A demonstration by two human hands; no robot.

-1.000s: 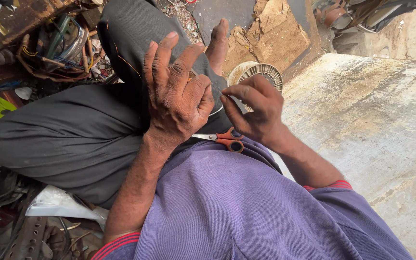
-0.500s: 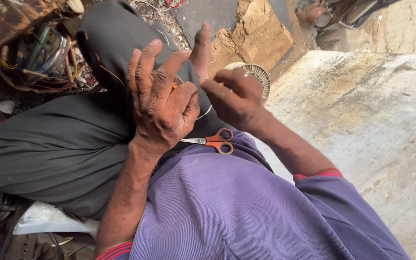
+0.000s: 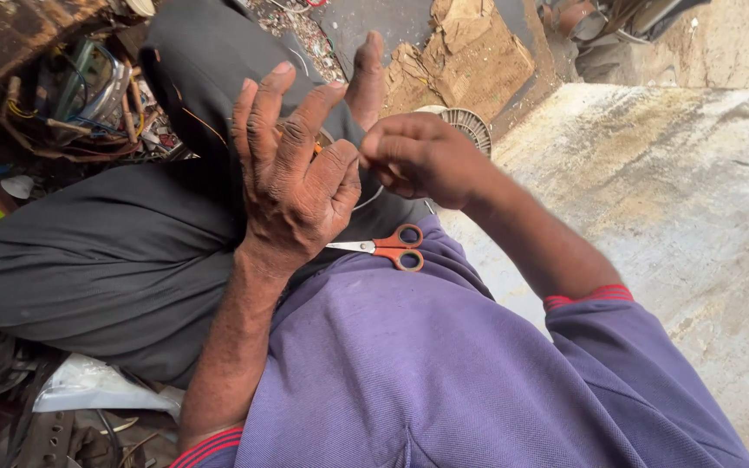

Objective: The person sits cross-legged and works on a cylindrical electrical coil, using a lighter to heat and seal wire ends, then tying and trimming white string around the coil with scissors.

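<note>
Currently my left hand (image 3: 292, 178) is raised over my lap with its back toward me, fingers spread and pointing far, grasping nothing that I can see. My right hand (image 3: 418, 156) sits just to its right, touching it at the palm edge, fingers curled and pinched together on a thin pale wire (image 3: 367, 198) that curves down between the two hands. What lies behind the left palm is hidden. Orange-handled scissors (image 3: 387, 249) lie on my lap just near of both hands, blades pointing left, where dark trousers (image 3: 114, 260) meet my purple shirt (image 3: 409, 373). A round ribbed disc (image 3: 465, 126) sits on the ground just beyond the right hand. A tangle of coloured wires (image 3: 88, 104) fills the far left.
</note>
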